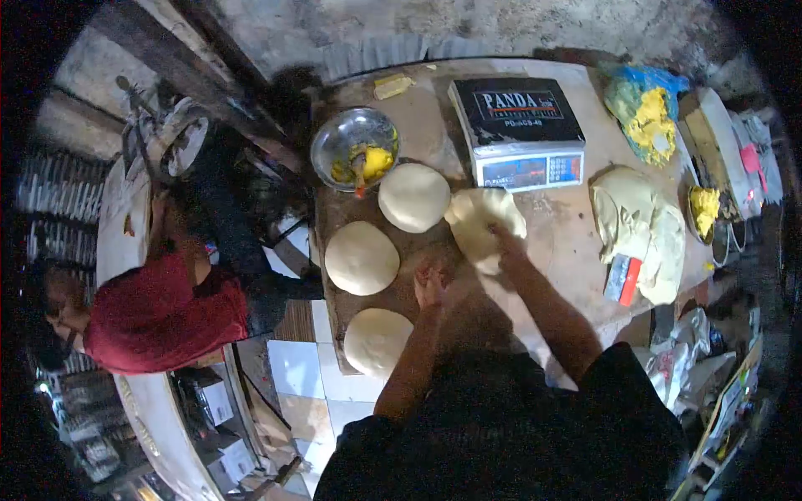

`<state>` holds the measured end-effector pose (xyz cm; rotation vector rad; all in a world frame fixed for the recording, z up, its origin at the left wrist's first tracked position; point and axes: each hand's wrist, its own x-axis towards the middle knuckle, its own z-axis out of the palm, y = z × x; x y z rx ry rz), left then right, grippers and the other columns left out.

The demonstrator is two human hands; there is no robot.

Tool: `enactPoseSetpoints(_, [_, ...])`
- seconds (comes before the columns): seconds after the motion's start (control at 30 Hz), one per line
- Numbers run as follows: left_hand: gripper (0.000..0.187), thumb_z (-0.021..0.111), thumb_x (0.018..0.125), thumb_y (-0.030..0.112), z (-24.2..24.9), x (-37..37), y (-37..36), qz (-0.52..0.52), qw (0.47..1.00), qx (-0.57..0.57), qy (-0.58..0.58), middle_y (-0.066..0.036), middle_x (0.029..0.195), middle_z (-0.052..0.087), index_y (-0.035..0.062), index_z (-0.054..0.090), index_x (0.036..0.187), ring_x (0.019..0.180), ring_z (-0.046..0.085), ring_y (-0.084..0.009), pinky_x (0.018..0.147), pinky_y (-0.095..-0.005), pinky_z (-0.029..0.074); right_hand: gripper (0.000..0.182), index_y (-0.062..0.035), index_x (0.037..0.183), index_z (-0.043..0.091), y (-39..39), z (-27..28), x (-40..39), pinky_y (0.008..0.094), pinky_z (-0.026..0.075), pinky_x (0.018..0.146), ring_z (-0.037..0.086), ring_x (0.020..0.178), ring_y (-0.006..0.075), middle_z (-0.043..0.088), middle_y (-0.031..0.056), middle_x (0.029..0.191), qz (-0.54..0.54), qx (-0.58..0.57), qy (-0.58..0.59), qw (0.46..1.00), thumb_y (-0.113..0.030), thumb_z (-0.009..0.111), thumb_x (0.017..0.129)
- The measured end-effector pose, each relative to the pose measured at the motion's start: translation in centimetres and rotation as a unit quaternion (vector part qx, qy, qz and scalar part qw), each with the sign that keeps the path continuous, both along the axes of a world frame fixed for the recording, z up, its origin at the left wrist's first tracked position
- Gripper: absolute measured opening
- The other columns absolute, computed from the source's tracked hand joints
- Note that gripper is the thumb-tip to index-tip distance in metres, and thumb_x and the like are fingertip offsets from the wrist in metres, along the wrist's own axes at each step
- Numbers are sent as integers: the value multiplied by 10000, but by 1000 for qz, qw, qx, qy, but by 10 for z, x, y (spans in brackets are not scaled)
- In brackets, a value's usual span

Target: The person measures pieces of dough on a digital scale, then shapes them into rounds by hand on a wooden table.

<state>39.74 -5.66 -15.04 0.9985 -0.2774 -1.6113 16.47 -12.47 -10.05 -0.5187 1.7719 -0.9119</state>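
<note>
My right hand [503, 240] is on a pale, flattened piece of dough [478, 219] just below the scale, its fingers pressed into the surface and partly hidden. My left hand [429, 284] is over the table with fingers loosely apart and nothing in them. Around it on the left sit three smooth, round dough balls: an upper dough ball [414, 198], a middle dough ball [362, 258] and a lower dough ball [378, 343] at the table's edge. A larger irregular dough mass [622, 204] lies on the right, with a red-and-grey scraper [622, 279] resting against it.
The digital scale [518, 125] stands at the back of the wooden table [543, 242]. A metal bowl [330, 138] holds yellow fat and a brush. More yellow fat [653, 125] sits in a plastic bag at the right. A person in a red shirt [167, 313] is at the left.
</note>
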Motion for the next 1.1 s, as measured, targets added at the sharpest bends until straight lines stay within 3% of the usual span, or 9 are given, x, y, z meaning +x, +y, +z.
enactPoseSetpoints(0.23, [442, 721, 798, 210, 15, 6, 29, -46, 965, -28, -258, -46, 875, 592, 76, 517, 1167, 725, 569, -153, 719, -329, 512, 480, -61, 1188, 509, 113, 147, -60, 540, 421, 956, 558, 1059, 320, 567, 127, 1151, -221, -164, -394, 877, -225, 526, 737])
enactPoseSetpoints(0.33, [373, 715, 791, 166, 28, 3, 19, 17, 555, -347, -755, -48, 870, 590, 70, 551, 1113, 720, 561, -146, 695, -321, 509, 538, -73, 1263, 465, 207, 129, -89, 629, 379, 970, 496, 1159, 369, 495, 171, 1257, -281, -122, -344, 888, -272, 503, 764])
enactPoseSetpoints(0.37, [346, 711, 788, 149, 54, -5, 17, -9, 720, -228, -656, -45, 845, 590, 69, 562, 1090, 698, 559, -150, 710, -316, 506, 516, -64, 1279, 450, 242, 105, -103, 604, 402, 970, 502, 1155, 376, 494, 180, 1255, -352, -65, -349, 866, -299, 477, 820])
enactPoseSetpoints(0.43, [293, 706, 780, 126, 59, -17, 18, -53, 815, -105, -567, -40, 792, 583, 71, 584, 1041, 666, 548, -153, 737, -300, 493, 485, -29, 1245, 464, 270, 97, -105, 513, 435, 966, 544, 1085, 340, 544, 194, 1197, -226, -28, -415, 881, -348, 490, 881])
enactPoseSetpoints(0.6, [276, 706, 773, 163, 24, -24, 17, -121, 736, -62, -663, -65, 844, 586, 58, 587, 999, 780, 549, -152, 837, -379, 440, 608, 37, 1289, 389, 177, 153, -121, 484, 322, 1036, 442, 1193, 347, 469, 220, 1281, -362, -8, -513, 778, -385, 449, 856])
enactPoseSetpoints(0.7, [253, 690, 787, 223, 18, -57, 27, -22, 533, -231, -813, -88, 821, 587, 56, 595, 952, 776, 558, -206, 886, -420, 408, 698, 59, 1246, 399, 105, 131, -146, 518, 324, 1017, 466, 1115, 353, 496, 202, 1178, -313, -80, -521, 790, -460, 533, 799])
enactPoseSetpoints(0.83, [400, 676, 789, 337, 96, -191, 76, -73, 787, -196, -580, -159, 1005, 554, 65, 580, 1065, 936, 530, -315, 955, -455, 384, 645, 55, 1149, 475, 57, 106, -229, 546, 434, 874, 539, 978, 337, 553, 176, 1063, -123, -21, -600, 790, -473, 568, 791])
enactPoseSetpoints(1.03, [749, 687, 707, 583, 136, -328, -20, -423, 366, -506, -657, -179, 1336, 430, 154, 493, 1290, 1256, 387, -400, 1085, -506, 250, 531, 13, 1165, 581, 146, 170, -303, 373, 515, 823, 620, 979, 226, 645, 154, 1071, 241, -1, 22, 970, -405, 599, 838])
enactPoseSetpoints(1.1, [842, 705, 639, 650, 101, -353, -62, -555, 431, -340, -625, -162, 1377, 402, 164, 488, 1292, 1278, 375, -375, 1075, -505, 264, 714, -9, 1364, 396, 188, 114, -294, 364, 477, 907, 538, 1136, 223, 548, 150, 1256, 199, 3, -82, 977, -272, 716, 782])
